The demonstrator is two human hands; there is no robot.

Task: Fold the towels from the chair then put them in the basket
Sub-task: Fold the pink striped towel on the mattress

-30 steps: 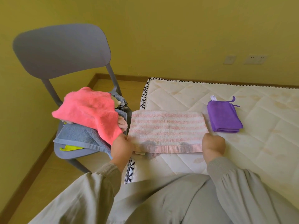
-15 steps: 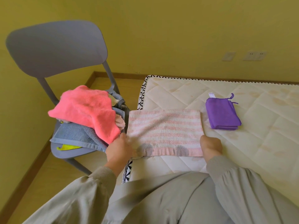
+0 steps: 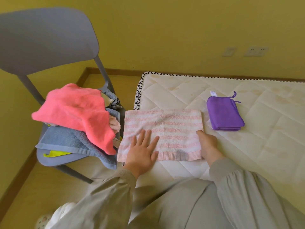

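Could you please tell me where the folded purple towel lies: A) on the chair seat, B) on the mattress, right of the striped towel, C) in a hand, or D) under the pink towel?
B: the purple towel lies folded on the mattress, just right of the striped towel and apart from it.

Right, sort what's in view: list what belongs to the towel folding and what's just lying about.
Job: striped towel, folded purple towel, pink towel, blue towel, chair, mattress as folding surface.
Lying about: wall sockets, skirting board.
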